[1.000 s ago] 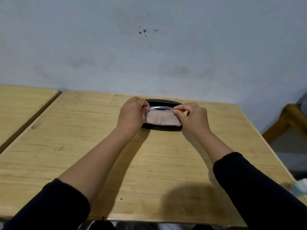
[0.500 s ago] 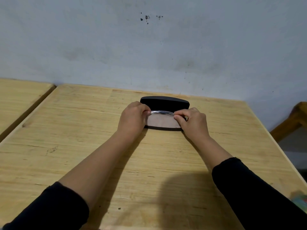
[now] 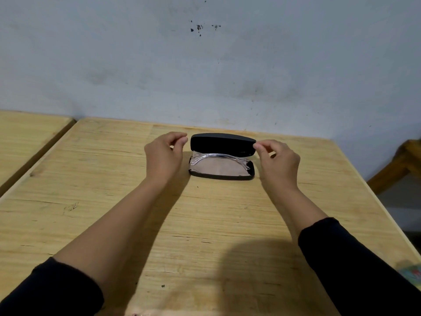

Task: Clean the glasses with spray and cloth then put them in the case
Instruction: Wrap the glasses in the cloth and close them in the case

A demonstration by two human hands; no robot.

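A black glasses case (image 3: 222, 143) stands open near the table's far edge, lid upright. Clear-framed glasses (image 3: 218, 156) lie folded inside it on a pinkish cloth (image 3: 218, 168). My left hand (image 3: 163, 156) hovers at the lid's left end with loosely curled fingers, holding nothing. My right hand (image 3: 279, 160) is at the lid's right end, its fingertips at the lid's corner. Neither hand touches the glasses.
The case sits on a wooden table (image 3: 205, 224) against a grey wall. A second wooden table (image 3: 22, 137) adjoins on the left. A wooden piece of furniture (image 3: 396, 165) stands to the right. A blurred greenish object (image 3: 412, 273) lies at the table's near right edge.
Both hands lowered the glasses and cloth into the case, let go, and moved outward and up to the lid's ends. The camera tilted slightly.
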